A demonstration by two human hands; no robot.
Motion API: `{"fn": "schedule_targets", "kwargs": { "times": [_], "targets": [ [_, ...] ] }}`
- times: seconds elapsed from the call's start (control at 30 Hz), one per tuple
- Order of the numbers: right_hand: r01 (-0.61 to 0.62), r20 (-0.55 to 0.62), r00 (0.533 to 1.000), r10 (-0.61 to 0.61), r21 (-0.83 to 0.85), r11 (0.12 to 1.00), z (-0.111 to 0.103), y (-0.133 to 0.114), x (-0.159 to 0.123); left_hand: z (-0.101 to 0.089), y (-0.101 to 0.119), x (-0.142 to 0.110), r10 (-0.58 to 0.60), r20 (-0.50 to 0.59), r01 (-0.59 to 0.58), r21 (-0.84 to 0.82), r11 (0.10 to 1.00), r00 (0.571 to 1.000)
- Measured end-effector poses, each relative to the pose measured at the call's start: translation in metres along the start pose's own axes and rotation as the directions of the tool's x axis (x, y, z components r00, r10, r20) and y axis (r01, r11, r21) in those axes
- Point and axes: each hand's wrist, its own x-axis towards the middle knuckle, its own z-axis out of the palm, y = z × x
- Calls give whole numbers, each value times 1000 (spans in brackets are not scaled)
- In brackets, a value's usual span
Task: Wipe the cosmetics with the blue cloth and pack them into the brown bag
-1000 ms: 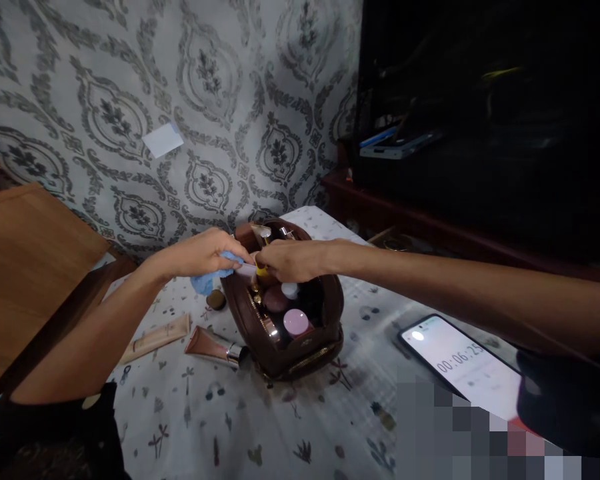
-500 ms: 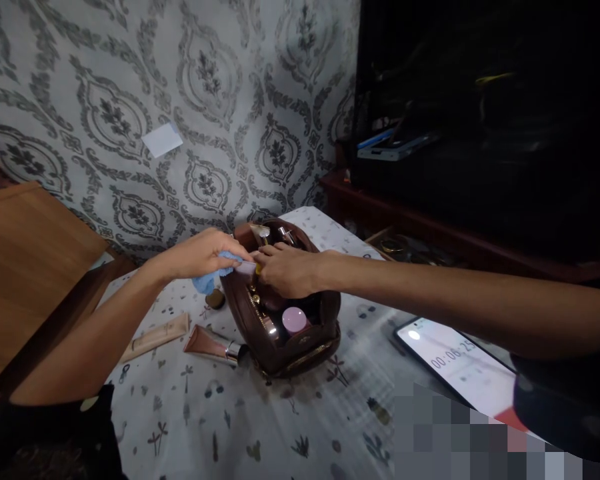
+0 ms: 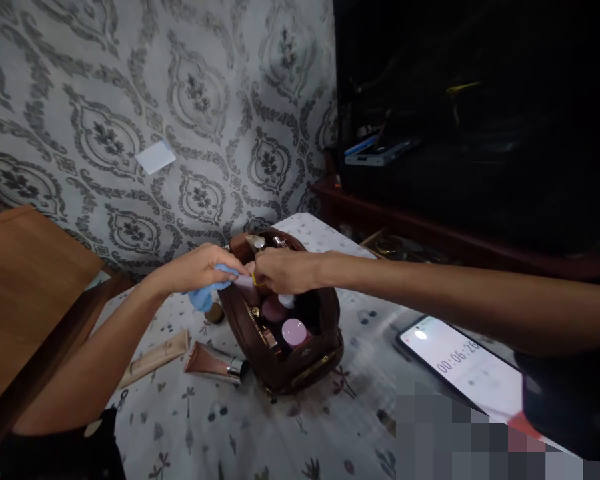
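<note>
Brown bag (image 3: 307,359), only one, occupies two hands (image 3: 210,265) (image 3: 291,271).

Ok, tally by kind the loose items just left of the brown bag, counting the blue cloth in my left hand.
Tubes: 2
Small round brown item: 1
Blue cloth, in your left hand: 1
Total: 4

Grey damask-patterned wallpaper (image 3: 197,97) covers the wall (image 3: 280,120). Brown wooden furniture (image 3: 27,267) stands at left; at right a large dark, glossy panel (image 3: 505,160) rises above reddish-brown woodwork (image 3: 380,219). Printed white cloth (image 3: 250,437) covers the surface (image 3: 307,228) under dim light.
</note>
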Motion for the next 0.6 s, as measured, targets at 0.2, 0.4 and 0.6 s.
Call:
{"fn": "schedule_targets", "kwargs": {
  "times": [0.2,0.4,0.6],
  "targets": [
    [-132,-68,988,138,82,988,-11,1,11,1,-1,-7,-29,-19,29,16,999,999],
    [-128,18,992,128,-4,992,-18,-6,28,-2,3,-5,-20,6,20,23,1000,1000],
    [-94,137,985,103,-75,993,-20,-8,29,0,2,-6,-15,-14,16,26,1000,1000]
  ]
}}
